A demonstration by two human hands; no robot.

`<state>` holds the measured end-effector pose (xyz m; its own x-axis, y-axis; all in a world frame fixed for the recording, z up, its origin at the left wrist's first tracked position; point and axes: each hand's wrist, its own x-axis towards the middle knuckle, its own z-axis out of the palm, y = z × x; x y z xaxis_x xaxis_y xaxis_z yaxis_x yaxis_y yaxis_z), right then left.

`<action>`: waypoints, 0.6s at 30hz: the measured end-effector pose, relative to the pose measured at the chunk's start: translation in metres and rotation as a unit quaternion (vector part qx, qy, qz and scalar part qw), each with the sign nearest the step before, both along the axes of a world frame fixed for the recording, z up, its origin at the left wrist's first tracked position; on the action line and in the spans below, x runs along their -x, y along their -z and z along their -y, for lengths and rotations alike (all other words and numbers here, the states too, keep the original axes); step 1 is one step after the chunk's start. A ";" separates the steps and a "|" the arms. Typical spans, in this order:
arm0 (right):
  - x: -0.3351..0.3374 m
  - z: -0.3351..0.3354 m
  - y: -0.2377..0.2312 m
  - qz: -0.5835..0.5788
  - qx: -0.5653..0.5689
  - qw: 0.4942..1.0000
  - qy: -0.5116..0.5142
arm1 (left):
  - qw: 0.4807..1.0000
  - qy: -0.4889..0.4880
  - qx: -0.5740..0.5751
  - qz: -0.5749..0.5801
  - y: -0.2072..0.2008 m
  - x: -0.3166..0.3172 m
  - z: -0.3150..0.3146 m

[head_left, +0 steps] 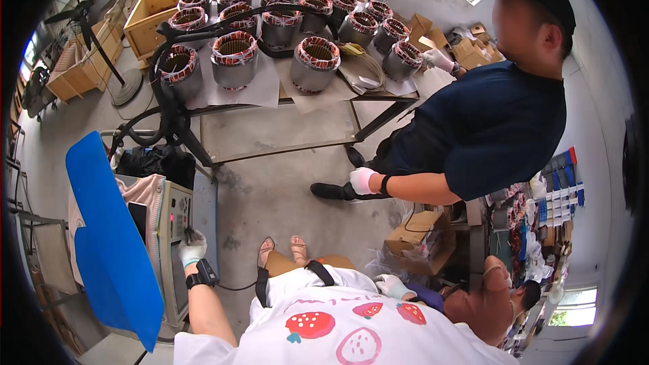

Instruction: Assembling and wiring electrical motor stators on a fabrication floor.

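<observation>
My left hand [193, 250], in a white glove with darkened fingertips, reaches to the front panel of a pale control box [177, 220]. Its fingers are closed around a small dark knob [188, 232] on that panel. A black device with a cable is strapped to my left wrist. My right hand [392, 286], also white-gloved, hangs low beside my shirt, nearest to the shirt's edge. Its fingers do not show clearly. Partly over the box stands a bent blue sheet [118, 250]. A dark phone [138, 217] lies on a pink cloth [149, 196] on top of the box.
Across from me, several motor stators [315, 64] with red-edged windings stand on a metal-framed table [284, 149]. A co-worker [493, 128] in dark clothes stands at the right, one gloved hand at a stator. Another person [487, 307] sits at lower right near a cardboard box [419, 240]. A fan [126, 88] stands far left.
</observation>
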<state>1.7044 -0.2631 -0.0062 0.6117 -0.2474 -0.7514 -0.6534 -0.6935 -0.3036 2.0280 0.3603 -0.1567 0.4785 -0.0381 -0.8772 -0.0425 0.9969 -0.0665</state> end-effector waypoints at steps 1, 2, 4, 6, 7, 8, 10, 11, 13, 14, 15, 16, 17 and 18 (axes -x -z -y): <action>-0.003 -0.005 -0.001 -0.020 -0.004 0.999 0.026 | 1.000 -0.004 0.015 -0.001 0.000 0.000 0.000; -0.007 -0.011 -0.007 -0.019 -0.005 0.999 0.031 | 1.000 -0.008 0.030 -0.002 -0.001 -0.001 -0.001; -0.015 -0.019 -0.019 -0.033 0.006 0.998 0.046 | 1.000 -0.007 0.028 -0.005 0.002 -0.002 -0.004; -0.017 -0.021 -0.024 -0.041 0.008 0.998 0.044 | 1.000 -0.010 0.025 0.001 0.007 -0.001 -0.005; -0.018 -0.022 -0.027 -0.025 0.020 0.999 0.014 | 1.000 -0.008 0.024 0.000 0.010 -0.003 -0.005; -0.019 -0.024 -0.029 -0.009 0.030 0.999 -0.018 | 1.000 -0.020 0.020 -0.011 0.012 -0.005 -0.006; -0.021 -0.024 -0.033 -0.025 0.024 0.999 0.000 | 0.999 -0.032 0.014 -0.023 0.015 -0.011 -0.009; -0.020 -0.025 -0.035 -0.026 0.030 0.999 -0.010 | 0.996 -0.055 0.054 -0.040 0.014 -0.019 -0.003; -0.028 -0.026 -0.041 -0.045 0.029 0.998 -0.037 | 0.984 -0.110 0.122 -0.065 0.018 -0.021 -0.016; -0.033 -0.030 -0.050 -0.058 0.033 0.997 -0.041 | 0.985 -0.108 0.118 -0.066 0.019 -0.025 -0.016; -0.038 -0.032 -0.056 -0.058 0.032 0.997 -0.047 | 0.975 -0.153 0.138 -0.080 0.019 -0.027 -0.013; -0.041 -0.033 -0.059 -0.058 0.030 0.996 -0.053 | 0.963 -0.199 0.157 -0.094 0.018 -0.027 -0.014; -0.046 -0.032 -0.057 -0.058 0.024 0.996 -0.070 | 0.960 -0.218 0.159 -0.079 0.022 -0.017 -0.029; -0.042 -0.028 -0.052 -0.052 0.023 0.997 -0.049 | 0.960 -0.215 0.160 -0.083 0.015 -0.019 -0.021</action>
